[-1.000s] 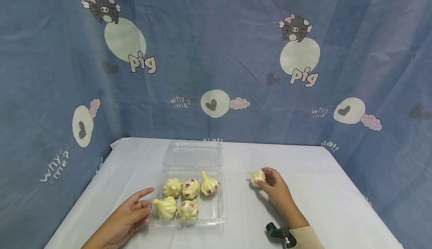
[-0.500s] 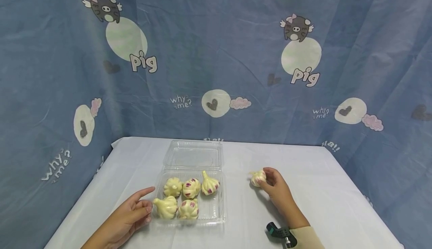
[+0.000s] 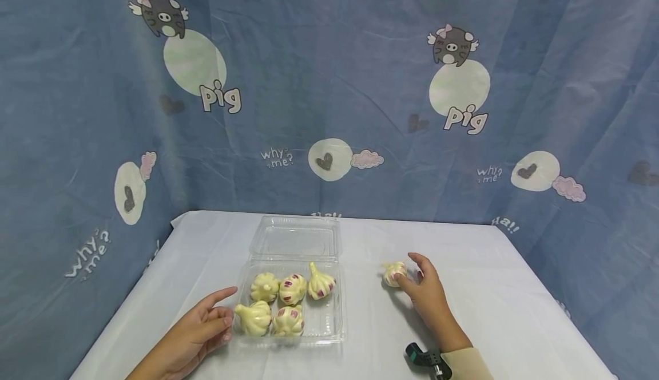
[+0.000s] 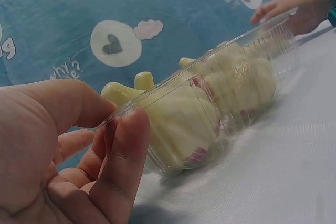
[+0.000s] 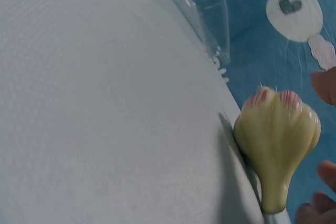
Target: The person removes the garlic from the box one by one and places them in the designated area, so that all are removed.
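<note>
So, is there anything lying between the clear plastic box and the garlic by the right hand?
Just bare white cloth: the head view shows nothing else between the clear plastic box and the lone garlic bulb by the right hand.

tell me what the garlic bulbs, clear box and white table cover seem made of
Garlic bulbs: probably glossy moulded plastic or foam, given smooth shine and painted-looking purplish patches. Clear box: almost certainly shiny plastic; bulbs show through and edges glint. White table cover: likely matte fabric; fine texture shows in the wrist views.
</note>
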`<state>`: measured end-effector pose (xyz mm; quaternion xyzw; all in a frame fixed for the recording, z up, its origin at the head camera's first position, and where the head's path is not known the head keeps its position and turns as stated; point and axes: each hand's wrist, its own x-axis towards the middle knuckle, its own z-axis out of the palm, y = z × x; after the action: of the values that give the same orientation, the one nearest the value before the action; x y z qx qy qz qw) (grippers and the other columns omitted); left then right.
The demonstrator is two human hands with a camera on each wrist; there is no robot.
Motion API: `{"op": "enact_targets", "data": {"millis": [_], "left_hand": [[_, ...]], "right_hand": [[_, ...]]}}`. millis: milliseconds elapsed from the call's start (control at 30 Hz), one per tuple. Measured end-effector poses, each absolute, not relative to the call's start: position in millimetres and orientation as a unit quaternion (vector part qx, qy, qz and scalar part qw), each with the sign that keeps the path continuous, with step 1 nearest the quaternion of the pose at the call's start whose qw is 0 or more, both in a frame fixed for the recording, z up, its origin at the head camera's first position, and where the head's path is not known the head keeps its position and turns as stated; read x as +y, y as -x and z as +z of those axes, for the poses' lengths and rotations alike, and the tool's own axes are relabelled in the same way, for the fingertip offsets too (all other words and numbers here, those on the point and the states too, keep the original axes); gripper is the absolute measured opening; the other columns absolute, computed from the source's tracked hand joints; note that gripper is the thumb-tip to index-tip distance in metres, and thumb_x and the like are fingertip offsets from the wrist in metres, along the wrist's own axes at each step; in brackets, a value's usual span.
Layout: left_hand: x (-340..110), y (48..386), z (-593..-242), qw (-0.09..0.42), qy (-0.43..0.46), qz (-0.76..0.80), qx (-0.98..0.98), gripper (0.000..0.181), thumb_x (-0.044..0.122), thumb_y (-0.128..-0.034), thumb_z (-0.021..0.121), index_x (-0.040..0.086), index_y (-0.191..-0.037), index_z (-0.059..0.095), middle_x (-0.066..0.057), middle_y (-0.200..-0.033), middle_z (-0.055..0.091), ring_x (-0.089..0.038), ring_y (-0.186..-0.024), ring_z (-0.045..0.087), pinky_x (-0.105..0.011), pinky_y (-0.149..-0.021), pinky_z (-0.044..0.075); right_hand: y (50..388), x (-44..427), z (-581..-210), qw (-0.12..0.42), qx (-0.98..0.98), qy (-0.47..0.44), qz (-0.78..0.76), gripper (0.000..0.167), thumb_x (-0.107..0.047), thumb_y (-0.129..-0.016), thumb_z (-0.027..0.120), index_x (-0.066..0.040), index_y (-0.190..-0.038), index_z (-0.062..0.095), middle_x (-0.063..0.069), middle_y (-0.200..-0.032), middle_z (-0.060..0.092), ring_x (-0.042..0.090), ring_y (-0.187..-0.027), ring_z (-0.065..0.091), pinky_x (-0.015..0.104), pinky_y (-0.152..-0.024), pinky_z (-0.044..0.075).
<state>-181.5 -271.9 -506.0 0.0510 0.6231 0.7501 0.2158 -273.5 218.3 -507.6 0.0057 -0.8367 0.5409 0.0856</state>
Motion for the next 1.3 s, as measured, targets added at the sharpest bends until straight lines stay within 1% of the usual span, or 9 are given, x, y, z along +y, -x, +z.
{"op": "enact_targets", "data": {"millis": [100,233,300,400,533,700,767,1000,1300], "left_hand": [[-271.7,181.6,-506.0,0.216,-0.052,0.750,0.622,0.078,0.010,-0.1076,0.058,0.007,-0.165,0.005,0.006,-0.101,0.060,-0.010,-0.083,0.063,-0.025,-0.080,0.060],[-273.0,181.7,-505.9,0.217,-0.048,0.749,0.624,0.080,0.010,-0.1072,0.059,0.007,-0.165,0.005,0.006,-0.102,0.060,-0.010,-0.083,0.063,-0.025,-0.079,0.060],[-273.5,182.1,-505.7,0.217,-0.046,0.748,0.625,0.081,0.011,-0.1071,0.060,0.007,-0.166,0.004,0.006,-0.102,0.060,-0.010,-0.082,0.063,-0.025,-0.079,0.060],[-273.3,182.6,-505.2,0.215,-0.047,0.747,0.627,0.083,0.011,-0.1069,0.060,0.006,-0.166,0.002,0.006,-0.102,0.060,-0.010,-0.082,0.063,-0.025,-0.078,0.060],[-272.7,182.6,-504.5,0.215,-0.047,0.749,0.625,0.084,0.011,-0.1067,0.060,0.006,-0.166,0.001,0.006,-0.102,0.060,-0.009,-0.082,0.063,-0.024,-0.078,0.059],[-273.0,182.1,-504.7,0.214,-0.049,0.753,0.621,0.083,0.011,-0.1068,0.060,0.006,-0.166,0.001,0.006,-0.102,0.061,-0.009,-0.082,0.063,-0.024,-0.078,0.059],[-273.3,181.7,-504.8,0.214,-0.050,0.754,0.619,0.082,0.011,-0.1068,0.060,0.006,-0.166,0.003,0.006,-0.102,0.061,-0.009,-0.082,0.064,-0.024,-0.078,0.060],[-273.8,180.6,-505.3,0.211,-0.044,0.754,0.621,0.079,0.011,-0.1067,0.060,0.008,-0.165,0.007,0.007,-0.102,0.061,-0.009,-0.083,0.064,-0.024,-0.078,0.060],[-270.6,181.6,-506.5,0.214,-0.040,0.753,0.621,0.083,0.012,-0.1064,0.062,0.008,-0.166,0.004,0.006,-0.103,0.061,-0.010,-0.083,0.064,-0.024,-0.079,0.060]], "right_hand": [[272.3,215.9,-504.1,0.124,-0.853,-0.012,0.507,0.067,-0.017,-0.094,0.080,-0.004,-0.150,0.047,0.024,-0.159,0.037,0.044,-0.153,0.031,0.057,-0.126,0.029],[268.7,206.2,-497.1,0.173,-0.867,-0.029,0.466,0.062,-0.015,-0.091,0.082,-0.006,-0.145,0.053,0.022,-0.153,0.045,0.044,-0.146,0.040,0.062,-0.121,0.035],[266.3,198.8,-492.8,0.184,-0.871,-0.041,0.453,0.061,-0.015,-0.089,0.083,-0.007,-0.143,0.055,0.020,-0.151,0.049,0.041,-0.146,0.042,0.062,-0.120,0.037],[262.3,187.4,-486.1,0.182,-0.876,-0.063,0.442,0.062,-0.018,-0.089,0.084,-0.008,-0.143,0.056,0.018,-0.149,0.052,0.039,-0.144,0.045,0.062,-0.118,0.039],[257.0,170.3,-478.7,0.158,-0.876,-0.098,0.444,0.065,-0.019,-0.089,0.085,-0.009,-0.145,0.056,0.015,-0.149,0.053,0.039,-0.142,0.049,0.058,-0.116,0.044],[251.6,150.3,-473.1,0.113,-0.860,-0.130,0.480,0.067,-0.010,-0.087,0.086,-0.007,-0.146,0.054,0.012,-0.149,0.053,0.033,-0.144,0.050,0.043,-0.117,0.045],[249.7,143.6,-471.1,0.098,-0.855,-0.136,0.491,0.068,-0.009,-0.086,0.086,-0.008,-0.146,0.054,0.010,-0.149,0.053,0.032,-0.144,0.050,0.040,-0.116,0.046],[245.9,125.0,-462.3,0.035,-0.844,-0.181,0.504,0.068,-0.014,-0.089,0.085,-0.011,-0.148,0.052,0.007,-0.152,0.053,0.034,-0.144,0.049,0.043,-0.113,0.050],[247.0,108.4,-451.1,-0.037,-0.809,-0.215,0.546,0.068,-0.013,-0.091,0.083,-0.005,-0.150,0.048,0.020,-0.154,0.050,0.040,-0.146,0.047,0.051,-0.112,0.050]]}}
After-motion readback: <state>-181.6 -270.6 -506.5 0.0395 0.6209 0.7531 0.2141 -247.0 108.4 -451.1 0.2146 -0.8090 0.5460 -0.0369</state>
